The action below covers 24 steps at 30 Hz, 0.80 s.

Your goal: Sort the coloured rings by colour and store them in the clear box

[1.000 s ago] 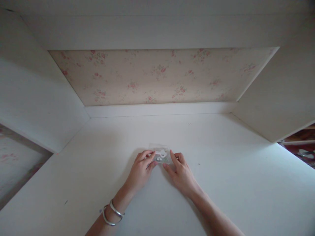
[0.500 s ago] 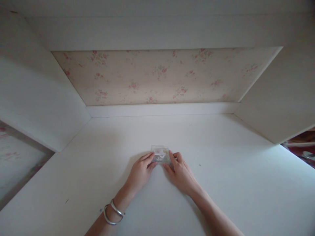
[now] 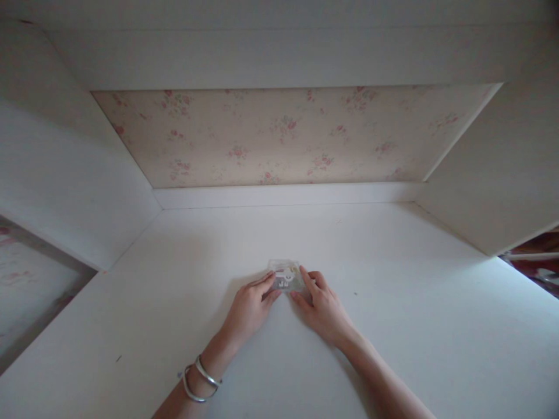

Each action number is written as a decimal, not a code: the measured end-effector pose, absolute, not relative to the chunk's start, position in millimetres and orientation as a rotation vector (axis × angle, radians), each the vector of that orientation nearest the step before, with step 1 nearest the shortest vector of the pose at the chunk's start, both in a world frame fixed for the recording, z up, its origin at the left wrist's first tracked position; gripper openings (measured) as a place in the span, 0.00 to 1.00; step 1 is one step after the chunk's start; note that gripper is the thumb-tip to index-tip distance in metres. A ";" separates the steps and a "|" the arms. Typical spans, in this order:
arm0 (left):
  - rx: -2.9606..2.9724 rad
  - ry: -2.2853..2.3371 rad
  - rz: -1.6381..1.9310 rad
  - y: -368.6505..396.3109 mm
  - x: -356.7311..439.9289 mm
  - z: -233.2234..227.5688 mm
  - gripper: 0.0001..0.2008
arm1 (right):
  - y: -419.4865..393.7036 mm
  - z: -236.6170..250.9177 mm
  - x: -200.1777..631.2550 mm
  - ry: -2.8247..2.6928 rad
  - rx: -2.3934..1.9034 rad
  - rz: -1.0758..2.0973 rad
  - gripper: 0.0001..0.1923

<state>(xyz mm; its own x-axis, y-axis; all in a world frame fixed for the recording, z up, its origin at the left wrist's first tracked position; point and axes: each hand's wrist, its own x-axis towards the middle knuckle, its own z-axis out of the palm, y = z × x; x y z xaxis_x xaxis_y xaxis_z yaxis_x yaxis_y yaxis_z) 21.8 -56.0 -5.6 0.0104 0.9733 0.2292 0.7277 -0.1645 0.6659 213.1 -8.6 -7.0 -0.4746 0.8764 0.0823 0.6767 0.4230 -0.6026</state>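
Note:
A small clear plastic case (image 3: 287, 277) with white, grey and yellowish shapes inside lies at the middle of the white tabletop (image 3: 209, 244). My left hand (image 3: 253, 299) grips its left side, fingers on the upper edge and thumb at the lower left corner. On the opposite side my right hand (image 3: 322, 305) holds it between forefinger and thumb, the other fingers curled. The case looks shut, and what is inside is too small to name. A silver bangle (image 3: 203, 378) hangs on my left wrist.
White side panels (image 3: 471, 174) and a low back ledge (image 3: 288, 193) enclose the tabletop. Behind is floral wallpaper (image 3: 262, 137), with a white board (image 3: 279, 58) overhead. Reddish items (image 3: 535, 262) show past the right edge. Small dark marks (image 3: 119, 358) dot the surface.
Almost nothing differs. Both hands and the case have shifted very slightly toward me, and the grip on the case is the same.

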 end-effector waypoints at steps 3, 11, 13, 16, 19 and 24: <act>1.895 1.758 0.947 -56.3 22.8 -2.7 0.20 | -9.0 -5.9 213.8 -2.277 -1.322 0.710 0.29; 1.947 1.722 1.016 -55.8 24.0 -2.2 0.18 | -10.2 -7.8 215.1 -2.159 -1.290 0.729 0.27; 1.941 1.700 1.043 -55.0 23.1 -3.9 0.17 | -10.4 -8.8 214.9 -2.125 -1.253 0.740 0.24; 1.929 1.673 1.089 -52.9 21.3 -5.7 0.17 | -10.1 -8.8 214.2 -2.062 -1.198 0.760 0.23; 1.910 1.668 1.112 -50.7 20.0 -5.8 0.16 | -8.9 -7.0 213.9 -2.022 -1.182 0.794 0.29; 1.872 1.656 1.141 -48.7 19.7 -5.8 0.15 | -6.6 -4.1 213.4 -2.034 -1.211 0.866 0.34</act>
